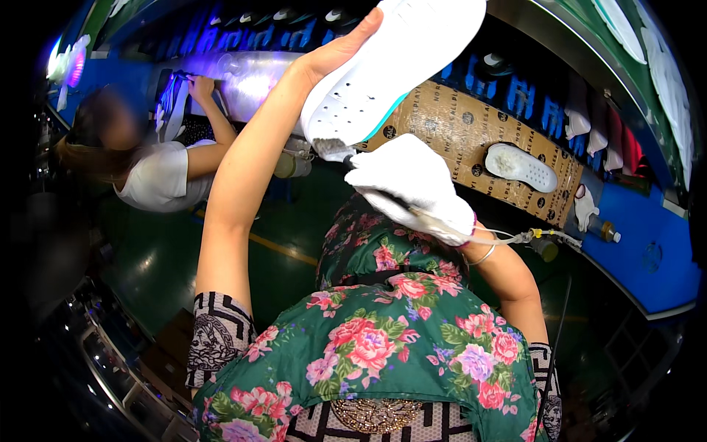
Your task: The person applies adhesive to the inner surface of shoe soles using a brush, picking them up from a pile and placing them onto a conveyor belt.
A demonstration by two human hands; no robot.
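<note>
My left hand grips a white shoe sole by its side, high in the view. The sole is tilted, with small holes near its lower end and a teal edge; my fingers behind it are hidden. In a white glove, my right hand is closed round a brush, whose dark, white-tipped bristles are at the lower end of the sole. Most of its handle is hidden by the glove. A thin clear tube runs from the right hand toward the bench, with a yellow piece on it.
A second white sole lies on a cardboard-covered surface. Beyond it stand rows of dark shoes with blue parts. At right, a small bottle lies on the blue bench. A co-worker works at left.
</note>
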